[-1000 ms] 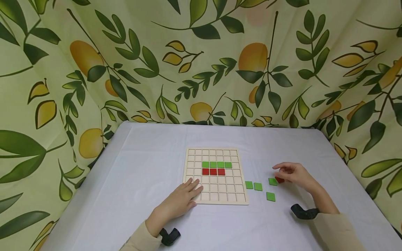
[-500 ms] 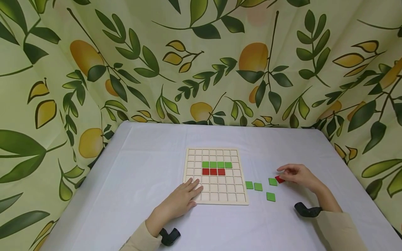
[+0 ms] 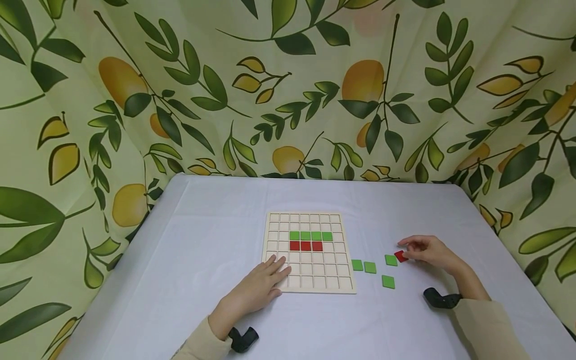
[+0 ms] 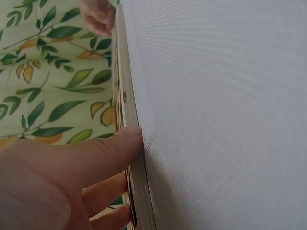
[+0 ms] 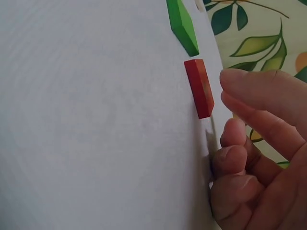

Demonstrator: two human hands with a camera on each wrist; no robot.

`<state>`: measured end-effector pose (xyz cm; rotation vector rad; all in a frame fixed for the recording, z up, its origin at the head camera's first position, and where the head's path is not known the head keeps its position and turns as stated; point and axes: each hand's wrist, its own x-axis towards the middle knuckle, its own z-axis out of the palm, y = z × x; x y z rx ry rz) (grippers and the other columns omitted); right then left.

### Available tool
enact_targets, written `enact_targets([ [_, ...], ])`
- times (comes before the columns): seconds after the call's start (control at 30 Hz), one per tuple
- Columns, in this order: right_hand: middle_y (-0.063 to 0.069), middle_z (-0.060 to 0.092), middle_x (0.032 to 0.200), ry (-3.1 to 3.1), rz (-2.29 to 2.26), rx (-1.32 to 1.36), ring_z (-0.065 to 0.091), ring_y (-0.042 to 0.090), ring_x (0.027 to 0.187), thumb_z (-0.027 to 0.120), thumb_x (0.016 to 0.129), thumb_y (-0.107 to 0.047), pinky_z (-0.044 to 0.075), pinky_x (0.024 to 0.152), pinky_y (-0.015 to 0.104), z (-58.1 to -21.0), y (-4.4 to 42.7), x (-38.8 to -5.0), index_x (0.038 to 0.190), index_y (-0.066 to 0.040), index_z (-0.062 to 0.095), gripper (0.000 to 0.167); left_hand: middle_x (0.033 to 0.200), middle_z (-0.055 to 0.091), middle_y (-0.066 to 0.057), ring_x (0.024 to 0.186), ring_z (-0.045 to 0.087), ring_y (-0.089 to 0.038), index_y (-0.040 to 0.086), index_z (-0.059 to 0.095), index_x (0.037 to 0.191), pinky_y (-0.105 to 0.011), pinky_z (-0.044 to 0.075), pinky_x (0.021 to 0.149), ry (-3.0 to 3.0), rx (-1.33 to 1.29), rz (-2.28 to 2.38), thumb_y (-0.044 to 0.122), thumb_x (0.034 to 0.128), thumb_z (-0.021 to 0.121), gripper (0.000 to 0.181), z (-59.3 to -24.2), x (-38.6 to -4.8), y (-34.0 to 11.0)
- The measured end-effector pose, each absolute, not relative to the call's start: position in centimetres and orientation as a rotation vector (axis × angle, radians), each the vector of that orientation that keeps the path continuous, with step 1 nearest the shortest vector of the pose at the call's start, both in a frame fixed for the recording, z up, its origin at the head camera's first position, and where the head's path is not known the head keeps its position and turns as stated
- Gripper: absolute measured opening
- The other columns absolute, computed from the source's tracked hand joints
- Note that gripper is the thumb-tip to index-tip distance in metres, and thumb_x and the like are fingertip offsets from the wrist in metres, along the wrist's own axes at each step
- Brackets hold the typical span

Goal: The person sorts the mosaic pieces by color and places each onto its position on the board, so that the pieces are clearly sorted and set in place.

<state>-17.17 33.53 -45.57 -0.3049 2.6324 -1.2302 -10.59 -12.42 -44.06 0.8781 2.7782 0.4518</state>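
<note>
Your right hand [image 3: 430, 252], loosely bent and empty, is beside one red tile [image 3: 400, 256]; left of it, four loose green tiles [image 3: 370, 267]. Your spread left hand [image 3: 261, 285] rests on the board [image 3: 317, 270] bearing four green squares [image 3: 305, 235], three red squares [image 3: 306, 246]. Beneath, white cloth [image 3: 216, 225]; beyond, leafy curtain [image 3: 202, 20].

The board [image 3: 306, 281] is pale cream with darker grid lines, its upper tiles [image 3: 305, 235] bright green, its lower tiles [image 3: 305, 245] red. Four loose tiles [image 3: 388, 282] are green, one loose tile [image 3: 400, 256] red. The tablecloth [image 3: 216, 225] is white, the sleeves [image 3: 488, 325] beige, the wrist devices [image 3: 443, 301] black. The curtain [image 3: 315, 65] is cream, patterned with green leaves [image 3: 215, 82] and orange fruit [image 3: 362, 80].
</note>
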Motion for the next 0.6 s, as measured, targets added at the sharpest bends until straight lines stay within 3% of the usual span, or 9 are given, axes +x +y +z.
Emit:
enact_targets([
  [0.6,-0.008,0.046,0.075,2.54,-1.227,-0.4,0.043,0.006,0.066,0.071,0.082,-0.005,0.036,0.054,0.021,-46.11,34.35,-17.43,0.108,0.011,0.063,0.032,0.156,0.038,-0.012,0.146,0.032,-0.035,0.012,0.047,0.143,-0.051,0.035,0.116,2.774,0.875,0.432,0.024,0.0929,0.061,0.053,-44.43,-10.74,-12.45],
])
